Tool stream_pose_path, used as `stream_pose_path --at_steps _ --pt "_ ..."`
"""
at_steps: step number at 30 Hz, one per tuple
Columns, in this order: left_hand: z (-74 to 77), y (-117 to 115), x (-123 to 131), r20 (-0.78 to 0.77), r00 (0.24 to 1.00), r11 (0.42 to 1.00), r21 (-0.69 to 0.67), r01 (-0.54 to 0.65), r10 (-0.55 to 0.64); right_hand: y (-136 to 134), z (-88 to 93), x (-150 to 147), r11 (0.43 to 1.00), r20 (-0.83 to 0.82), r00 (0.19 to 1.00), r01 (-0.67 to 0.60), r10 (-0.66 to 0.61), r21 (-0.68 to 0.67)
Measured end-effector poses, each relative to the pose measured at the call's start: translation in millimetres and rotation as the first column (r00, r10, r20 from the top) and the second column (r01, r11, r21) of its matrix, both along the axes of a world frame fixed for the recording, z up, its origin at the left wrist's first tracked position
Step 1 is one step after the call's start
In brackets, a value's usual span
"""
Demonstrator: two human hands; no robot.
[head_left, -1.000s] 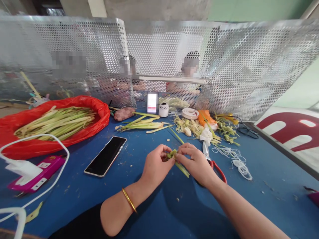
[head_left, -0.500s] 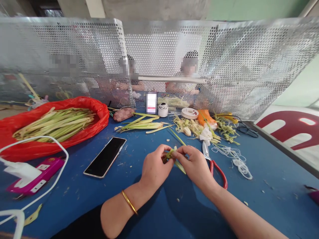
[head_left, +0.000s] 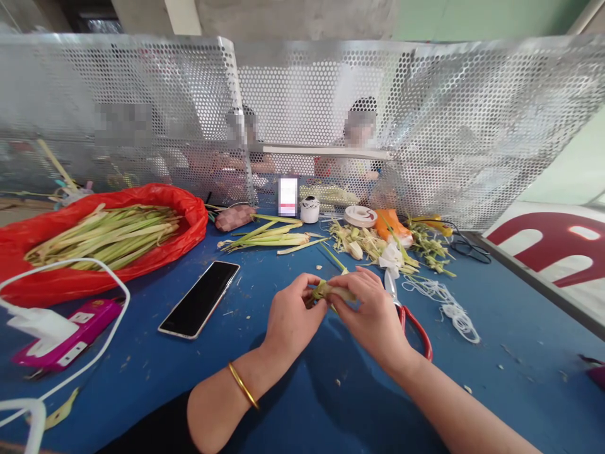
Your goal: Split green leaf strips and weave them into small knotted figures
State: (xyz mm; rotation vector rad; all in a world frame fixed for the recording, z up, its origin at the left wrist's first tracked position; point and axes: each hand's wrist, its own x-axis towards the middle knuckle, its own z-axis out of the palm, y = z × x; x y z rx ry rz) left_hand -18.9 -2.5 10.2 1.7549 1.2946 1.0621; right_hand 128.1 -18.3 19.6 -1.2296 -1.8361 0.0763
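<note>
My left hand (head_left: 290, 321), with a gold bangle on its wrist, pinches a small folded piece of pale green plant strip (head_left: 320, 290). The thumb and fingers of my right hand (head_left: 373, 312) close on the same strip from the other side. Between the hands, part of the strip is covered by fingertips. A narrow green stalk (head_left: 333, 257) lies just beyond the fingers. Beside my right hand are red-handled scissors (head_left: 429, 343), blades pointing away, partly hidden by the wrist.
A red bag (head_left: 193, 217) of long green strips stands left. A black-screened phone (head_left: 201, 299) and purple power strip (head_left: 89, 321) lie nearer. Behind are loose stalks (head_left: 274, 238), a tape roll (head_left: 360, 216), plant scraps (head_left: 352, 239) and white string (head_left: 460, 320). People sit behind the perforated metal screen (head_left: 302, 94).
My right hand has shifted slightly and its fingers now lie along a wider, paler part of the strip. The strip's end no longer hangs down below the fingers. My left hand keeps its pinch.
</note>
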Motion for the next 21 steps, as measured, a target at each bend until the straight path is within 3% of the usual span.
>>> stream_pose_path --at_steps 6,15,21 --pt "-0.8 0 1 0.054 0.998 1.000 -0.025 0.017 -0.016 -3 2.1 1 0.994 0.141 0.989 0.024 -0.040 0.111" --pt "-0.5 -1 2 -0.034 0.999 1.000 0.011 0.003 -0.003 1 -7.7 -3 0.984 0.094 0.994 0.036 -0.053 0.172" --pt "0.7 -1 3 0.085 0.993 0.994 -0.070 0.089 -0.083 -4 -5.4 -4 0.950 0.202 0.978 -0.008 -0.058 0.313"
